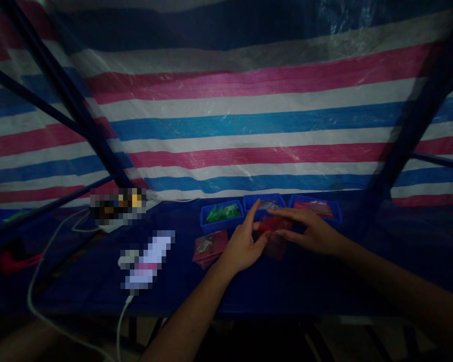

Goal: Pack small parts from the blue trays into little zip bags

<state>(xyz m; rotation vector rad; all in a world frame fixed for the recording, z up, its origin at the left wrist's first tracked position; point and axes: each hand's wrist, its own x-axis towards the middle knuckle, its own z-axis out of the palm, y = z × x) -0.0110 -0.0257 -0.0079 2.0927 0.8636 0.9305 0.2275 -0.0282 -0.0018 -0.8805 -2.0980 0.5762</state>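
Foreground: a white cable (123, 314) runs up over the front edge of the blue table (256, 296) to a pixelated device (151, 261) with a lit face, on the left side of the work area.

Working zone: the left hand (245, 246) and right hand (313, 231) meet at a red packet (277, 251), located just in front of the middle tray. Grip state: both hands appear to grasp the packet between thumbs and fingers, the left index finger raised. Motion blur hides the exact contact points and the firmness of each hold. Beside the left wrist, at least 2 overlapping flat packets (211, 246) lie on the table, clear of both hands.

Behind the hands: 3 blue trays stand in a row. The left tray (219, 229) contains green items (222, 213); the middle tray (260, 196) contains clear packets, partly masked by the left hand; the right tray (338, 215) contains red and clear packets.

Progress (judged): handling of 1 packet is under way and incomplete. The flat packets appear set aside; whether they are finished cannot be determined. All 3 trays hold stock, so material remains.

Background: a striped sheet (249, 120) closes off the rear.
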